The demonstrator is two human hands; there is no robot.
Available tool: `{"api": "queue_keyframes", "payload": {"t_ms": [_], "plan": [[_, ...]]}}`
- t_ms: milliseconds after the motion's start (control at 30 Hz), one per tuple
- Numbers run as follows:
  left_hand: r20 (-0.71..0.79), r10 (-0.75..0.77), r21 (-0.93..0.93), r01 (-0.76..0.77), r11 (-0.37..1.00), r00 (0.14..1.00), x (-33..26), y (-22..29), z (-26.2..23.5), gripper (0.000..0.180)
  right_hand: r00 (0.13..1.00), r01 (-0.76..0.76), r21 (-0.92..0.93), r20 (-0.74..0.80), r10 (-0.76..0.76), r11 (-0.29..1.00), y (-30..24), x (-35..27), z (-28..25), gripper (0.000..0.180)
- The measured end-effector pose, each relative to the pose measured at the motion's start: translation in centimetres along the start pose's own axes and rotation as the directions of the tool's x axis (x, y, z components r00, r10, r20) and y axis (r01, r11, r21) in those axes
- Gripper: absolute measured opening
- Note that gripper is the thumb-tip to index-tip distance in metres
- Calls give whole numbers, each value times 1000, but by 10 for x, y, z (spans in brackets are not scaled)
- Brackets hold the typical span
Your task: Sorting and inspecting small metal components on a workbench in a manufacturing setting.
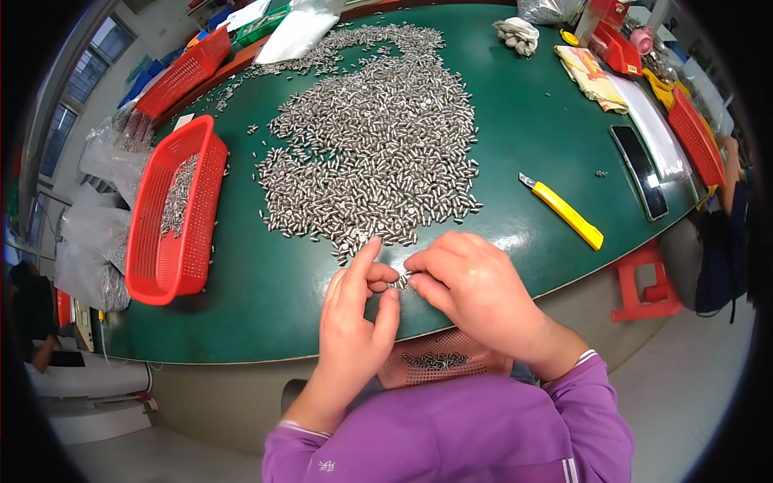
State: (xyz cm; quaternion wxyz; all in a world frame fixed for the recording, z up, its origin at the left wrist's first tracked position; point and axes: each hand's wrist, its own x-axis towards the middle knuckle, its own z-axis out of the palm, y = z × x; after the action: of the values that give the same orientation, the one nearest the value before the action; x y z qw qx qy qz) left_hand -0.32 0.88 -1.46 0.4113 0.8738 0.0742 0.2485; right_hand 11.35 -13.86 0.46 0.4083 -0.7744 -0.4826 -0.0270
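A wide heap of small silvery metal pins (378, 137) is spread over the green table. My left hand (350, 310) is at the near edge of the heap, its index finger raised and its other fingers curled by a few metal pins (401, 281). Thumb and fingers of my right hand (475, 282) pinch at these same pins from the other side; exactly which hand bears each pin is hard to see. Below the table edge, by my lap, a pink basket (394, 372) contains more dark-looking metal pieces (435, 361).
To the left stands a red basket (153, 262) partly filled with pins. A yellow utility knife (568, 216) with its blade out and a black phone (640, 173) lie to the right. White gloves (517, 36) sit at the back. A red stool (648, 286) stands beyond the table's right edge.
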Motion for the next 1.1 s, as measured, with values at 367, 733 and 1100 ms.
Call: {"api": "queue_keyframes", "payload": {"t_ms": [367,733,1100], "plan": [[-12,-38,-15,38,999,999,2,0,2,62,999,-38,2,25,38,999,-2,3,1,11],[-3,-46,-11,46,999,999,2,2,1,61,995,-39,23,88,36,999,4,9,1,13],[54,-66,-60,70,996,996,0,-4,-2,67,998,-32,93,54,27,995,2,3,3,16]]}}
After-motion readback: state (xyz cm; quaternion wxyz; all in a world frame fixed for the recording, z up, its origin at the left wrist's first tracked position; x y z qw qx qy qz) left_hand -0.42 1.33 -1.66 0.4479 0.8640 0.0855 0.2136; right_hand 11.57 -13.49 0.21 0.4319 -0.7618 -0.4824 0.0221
